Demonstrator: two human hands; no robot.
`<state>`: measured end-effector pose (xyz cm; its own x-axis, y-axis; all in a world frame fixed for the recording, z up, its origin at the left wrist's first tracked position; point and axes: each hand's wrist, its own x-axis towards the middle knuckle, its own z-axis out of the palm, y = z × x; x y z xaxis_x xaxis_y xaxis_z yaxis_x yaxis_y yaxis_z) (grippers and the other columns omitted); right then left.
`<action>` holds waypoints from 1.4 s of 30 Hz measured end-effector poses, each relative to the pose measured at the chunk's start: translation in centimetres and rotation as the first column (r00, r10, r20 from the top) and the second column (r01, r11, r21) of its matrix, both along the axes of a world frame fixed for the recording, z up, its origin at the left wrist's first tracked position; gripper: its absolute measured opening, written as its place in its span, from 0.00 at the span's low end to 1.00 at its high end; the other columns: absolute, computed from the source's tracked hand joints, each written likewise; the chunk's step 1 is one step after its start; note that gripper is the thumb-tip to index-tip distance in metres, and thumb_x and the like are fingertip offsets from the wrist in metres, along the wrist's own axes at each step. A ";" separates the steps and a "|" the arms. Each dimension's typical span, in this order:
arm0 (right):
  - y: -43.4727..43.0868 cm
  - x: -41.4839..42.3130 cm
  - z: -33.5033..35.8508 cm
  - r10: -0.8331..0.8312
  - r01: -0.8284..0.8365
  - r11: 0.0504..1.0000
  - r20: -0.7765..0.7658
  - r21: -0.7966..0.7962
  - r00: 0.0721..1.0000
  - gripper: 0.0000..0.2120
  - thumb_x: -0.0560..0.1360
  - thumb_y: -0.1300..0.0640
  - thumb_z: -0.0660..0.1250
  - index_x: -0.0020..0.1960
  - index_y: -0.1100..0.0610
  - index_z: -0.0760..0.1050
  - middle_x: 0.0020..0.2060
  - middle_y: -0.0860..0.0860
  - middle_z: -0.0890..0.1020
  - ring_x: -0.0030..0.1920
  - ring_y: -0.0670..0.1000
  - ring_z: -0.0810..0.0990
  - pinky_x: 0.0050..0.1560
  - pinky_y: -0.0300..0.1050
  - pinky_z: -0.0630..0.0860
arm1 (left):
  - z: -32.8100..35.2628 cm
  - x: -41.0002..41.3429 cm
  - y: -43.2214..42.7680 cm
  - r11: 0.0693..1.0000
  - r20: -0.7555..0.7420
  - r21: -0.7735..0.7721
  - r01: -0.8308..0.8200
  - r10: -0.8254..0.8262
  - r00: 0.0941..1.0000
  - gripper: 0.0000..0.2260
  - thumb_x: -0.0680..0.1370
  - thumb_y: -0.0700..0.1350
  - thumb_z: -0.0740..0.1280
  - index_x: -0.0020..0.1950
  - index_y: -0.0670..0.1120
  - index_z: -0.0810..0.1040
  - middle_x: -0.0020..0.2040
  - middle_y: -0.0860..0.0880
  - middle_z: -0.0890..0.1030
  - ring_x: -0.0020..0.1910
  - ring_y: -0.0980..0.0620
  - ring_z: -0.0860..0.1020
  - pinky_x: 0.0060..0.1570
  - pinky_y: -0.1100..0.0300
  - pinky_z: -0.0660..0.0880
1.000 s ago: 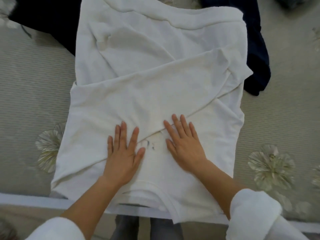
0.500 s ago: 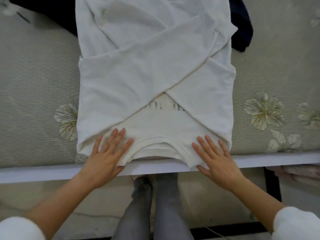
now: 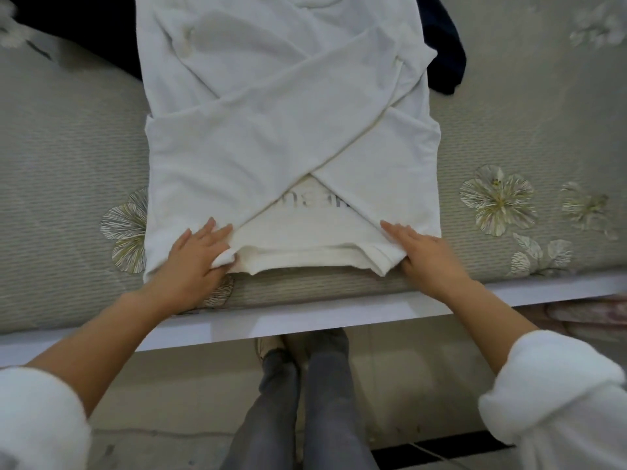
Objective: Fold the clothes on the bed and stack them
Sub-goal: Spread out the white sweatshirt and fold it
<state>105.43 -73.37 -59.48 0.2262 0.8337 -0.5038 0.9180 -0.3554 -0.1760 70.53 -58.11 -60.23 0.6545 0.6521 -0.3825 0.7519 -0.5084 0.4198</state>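
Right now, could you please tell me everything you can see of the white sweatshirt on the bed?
The white sweatshirt looks like soft knit. It lies flat on the bed, collar towards the near edge, both sleeves folded across the body in an X; faint grey lettering shows between the crossing and the collar. Its far end runs out of frame, over a dark garment. The left hand pinches one near corner; the right hand rests on the other, thumb hidden.
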 end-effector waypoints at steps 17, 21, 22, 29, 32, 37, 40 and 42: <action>-1.7 0.6 6.4 -0.186 -0.017 0.640 -0.177 -0.768 0.966 0.02 0.64 0.59 0.61 0.37 0.56 0.70 0.32 0.55 0.72 0.28 0.53 0.69 0.26 0.38 0.68 | 7.4 1.8 -2.4 0.668 -0.372 -0.744 -0.025 -0.383 0.846 0.11 0.63 0.41 0.73 0.30 0.47 0.70 0.27 0.54 0.72 0.22 0.59 0.69 0.22 0.66 0.63; 0.9 2.3 7.9 -0.223 0.021 0.672 -0.175 -0.740 0.959 0.04 0.67 0.59 0.61 0.38 0.57 0.66 0.32 0.53 0.69 0.28 0.51 0.66 0.27 0.38 0.64 | 9.5 2.6 1.0 0.617 -0.284 -0.779 -0.112 -0.188 0.940 0.08 0.59 0.38 0.68 0.34 0.46 0.72 0.31 0.51 0.74 0.28 0.54 0.72 0.24 0.67 0.65; 2.1 2.8 8.2 -0.230 0.029 0.691 -0.182 -0.722 0.956 0.04 0.68 0.60 0.61 0.38 0.57 0.66 0.32 0.53 0.69 0.28 0.51 0.65 0.27 0.38 0.63 | 9.8 3.0 2.6 0.619 -0.260 -0.774 -0.132 -0.121 0.958 0.08 0.57 0.38 0.66 0.34 0.45 0.74 0.31 0.50 0.75 0.30 0.53 0.73 0.26 0.67 0.67; 13.5 6.9 9.1 -0.246 0.140 0.883 -0.187 -0.449 0.951 0.07 0.71 0.63 0.62 0.34 0.58 0.68 0.34 0.54 0.74 0.33 0.51 0.70 0.33 0.43 0.64 | 10.4 7.5 12.7 0.788 -0.178 -0.573 -0.227 0.151 0.972 0.06 0.52 0.39 0.62 0.27 0.44 0.68 0.27 0.48 0.70 0.29 0.51 0.67 0.28 0.62 0.63; 18.7 9.4 8.9 -0.251 0.166 0.893 -0.156 -0.419 0.955 0.08 0.70 0.61 0.63 0.33 0.57 0.67 0.33 0.54 0.74 0.33 0.52 0.70 0.34 0.44 0.64 | 10.8 9.9 17.1 0.824 -0.202 -0.507 -0.255 0.174 0.964 0.06 0.52 0.40 0.61 0.27 0.44 0.69 0.26 0.48 0.70 0.28 0.49 0.69 0.29 0.61 0.63; 26.8 13.1 7.1 -0.150 0.124 0.950 -0.072 -0.288 0.986 0.09 0.72 0.55 0.61 0.34 0.56 0.67 0.38 0.54 0.74 0.36 0.52 0.72 0.35 0.45 0.64 | 10.9 13.2 25.3 0.877 -0.210 -0.352 -0.328 0.268 0.940 0.08 0.53 0.40 0.65 0.30 0.40 0.76 0.28 0.45 0.77 0.30 0.45 0.75 0.32 0.57 0.71; 29.3 14.3 5.1 -0.163 0.163 0.987 -0.019 -0.010 0.986 0.09 0.74 0.52 0.60 0.45 0.57 0.72 0.43 0.54 0.77 0.40 0.55 0.75 0.36 0.46 0.68 | 8.5 13.7 27.5 0.917 -0.114 -0.068 -0.393 0.384 0.916 0.06 0.66 0.41 0.71 0.42 0.47 0.79 0.40 0.47 0.82 0.40 0.45 0.79 0.35 0.57 0.73; 28.8 14.2 3.5 -0.177 0.160 0.967 0.072 0.200 0.981 0.16 0.75 0.52 0.61 0.60 0.57 0.72 0.51 0.55 0.79 0.50 0.59 0.76 0.46 0.51 0.70 | 5.9 13.7 26.7 0.883 -0.039 0.192 -0.428 0.443 0.896 0.15 0.71 0.43 0.70 0.57 0.48 0.75 0.57 0.45 0.79 0.55 0.43 0.76 0.49 0.50 0.74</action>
